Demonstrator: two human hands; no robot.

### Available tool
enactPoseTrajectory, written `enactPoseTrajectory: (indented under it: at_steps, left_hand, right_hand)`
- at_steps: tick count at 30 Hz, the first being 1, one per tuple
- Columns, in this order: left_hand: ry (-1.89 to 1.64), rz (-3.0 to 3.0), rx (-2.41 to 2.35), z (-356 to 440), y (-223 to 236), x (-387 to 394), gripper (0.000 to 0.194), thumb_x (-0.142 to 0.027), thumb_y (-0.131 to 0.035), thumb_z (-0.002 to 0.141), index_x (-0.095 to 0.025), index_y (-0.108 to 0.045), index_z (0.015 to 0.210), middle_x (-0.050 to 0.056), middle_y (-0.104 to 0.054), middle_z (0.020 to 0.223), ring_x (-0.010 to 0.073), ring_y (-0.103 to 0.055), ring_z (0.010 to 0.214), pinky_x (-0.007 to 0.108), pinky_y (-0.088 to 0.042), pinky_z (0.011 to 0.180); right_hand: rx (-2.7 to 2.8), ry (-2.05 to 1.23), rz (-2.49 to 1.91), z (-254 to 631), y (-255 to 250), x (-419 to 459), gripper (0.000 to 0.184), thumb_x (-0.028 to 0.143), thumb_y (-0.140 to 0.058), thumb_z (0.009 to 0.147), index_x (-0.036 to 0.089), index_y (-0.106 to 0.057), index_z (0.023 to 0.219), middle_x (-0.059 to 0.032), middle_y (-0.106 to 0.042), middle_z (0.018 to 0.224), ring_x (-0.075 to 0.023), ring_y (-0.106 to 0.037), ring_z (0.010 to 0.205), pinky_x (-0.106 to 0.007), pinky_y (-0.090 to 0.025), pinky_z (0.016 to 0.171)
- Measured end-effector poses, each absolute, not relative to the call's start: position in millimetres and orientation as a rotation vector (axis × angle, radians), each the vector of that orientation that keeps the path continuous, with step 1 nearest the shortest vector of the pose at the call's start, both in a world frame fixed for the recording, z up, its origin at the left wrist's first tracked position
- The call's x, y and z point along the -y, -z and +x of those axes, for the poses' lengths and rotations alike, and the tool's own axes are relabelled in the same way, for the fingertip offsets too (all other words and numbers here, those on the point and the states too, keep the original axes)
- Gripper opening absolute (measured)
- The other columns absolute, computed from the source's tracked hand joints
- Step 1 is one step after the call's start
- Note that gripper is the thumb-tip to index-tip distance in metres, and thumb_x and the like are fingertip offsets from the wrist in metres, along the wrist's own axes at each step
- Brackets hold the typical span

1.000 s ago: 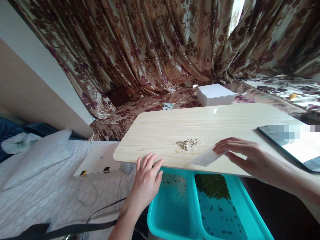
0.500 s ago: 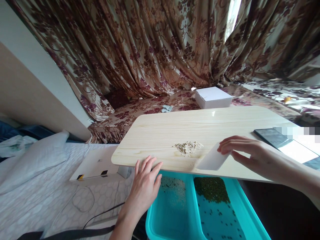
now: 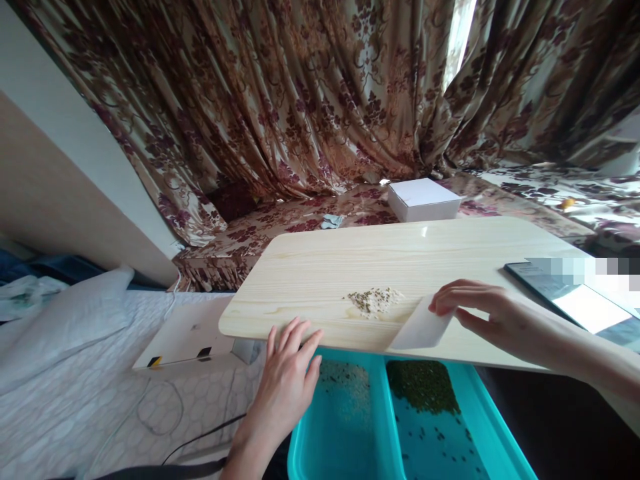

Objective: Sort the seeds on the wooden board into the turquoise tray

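Note:
A white card [image 3: 421, 325] is pinched in my right hand [image 3: 480, 312], its lower edge at the near side of the wooden tabletop [image 3: 320, 267]. Just left of the card lies a small heap of mixed pale and green grains [image 3: 374, 301]. My left hand [image 3: 290, 363] rests on the table's front edge, fingers spread and holding nothing. Below that edge sits a turquoise two-part tray [image 3: 393, 433]. Its left compartment holds scattered pale grains [image 3: 356, 387] with some dark bits. A pile of green grains [image 3: 425, 385] is in the right compartment, with several loose ones nearer me.
A dark tablet-like device [image 3: 560, 293] lies at the table's right. Behind the table stands a white box [image 3: 424, 199] on a flowered surface, beside a folded pale cloth [image 3: 332, 221]. Another white box [image 3: 187, 333] and cables lie on the bed at left.
The view has shifted slightly. The card stays in my right hand near the table's front edge, and my left hand keeps its place. The grain heap looks the same.

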State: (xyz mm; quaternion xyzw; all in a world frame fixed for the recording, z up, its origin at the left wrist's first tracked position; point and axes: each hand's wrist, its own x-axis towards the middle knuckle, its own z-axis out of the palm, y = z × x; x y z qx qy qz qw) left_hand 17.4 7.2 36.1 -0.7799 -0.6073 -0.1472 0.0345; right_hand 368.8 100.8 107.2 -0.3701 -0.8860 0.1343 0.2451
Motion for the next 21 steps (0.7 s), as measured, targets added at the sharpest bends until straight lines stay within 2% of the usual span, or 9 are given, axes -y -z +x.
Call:
enactPoseTrajectory:
  at_steps: [6, 13, 21]
  left_hand:
    - [0.449, -2.383, 1.869, 17.0, -36.1, -6.0, 0.039, -0.017, -0.047, 0.098, -0.023, -0.067, 0.132, 0.011, -0.064, 0.141, 0.032, -0.051, 0.14, 0.067, -0.036, 0.117]
    - [0.461, -2.388, 1.844, 16.3, -34.6, -6.8, 0.04, -0.017, -0.047, 0.098, -0.023, -0.067, 0.132, 0.012, -0.063, 0.142, 0.0331, -0.051, 0.139, 0.068, -0.037, 0.115]
    - [0.484, -2.388, 1.856, 17.1, -34.8, -6.5, 0.039, -0.017, -0.049, 0.098, -0.023, -0.067, 0.132, 0.012, -0.064, 0.141, 0.0326, -0.052, 0.138, 0.067, -0.036, 0.116]
  right_hand:
    - [2.36, -0.284, -1.016, 374.1, -113.0, -101.0, 0.028, 0.029, -0.05, 0.093, 0.023, -0.076, 0.088, -0.0109, -0.077, 0.091, -0.0239, -0.074, 0.082, -0.037, -0.06, 0.076]
    - [2.379, -0.313, -1.085, 373.6, -108.9, -102.3, 0.031, 0.03, -0.048, 0.096, 0.021, -0.077, 0.093, -0.0128, -0.078, 0.097, -0.0251, -0.075, 0.088, -0.039, -0.06, 0.079]
    - [2.329, -0.149, -0.939, 389.2, -108.0, -70.7, 0.03, 0.026, -0.05, 0.099, 0.026, -0.079, 0.091, -0.0071, -0.082, 0.091, -0.0199, -0.078, 0.079, -0.027, -0.064, 0.07]
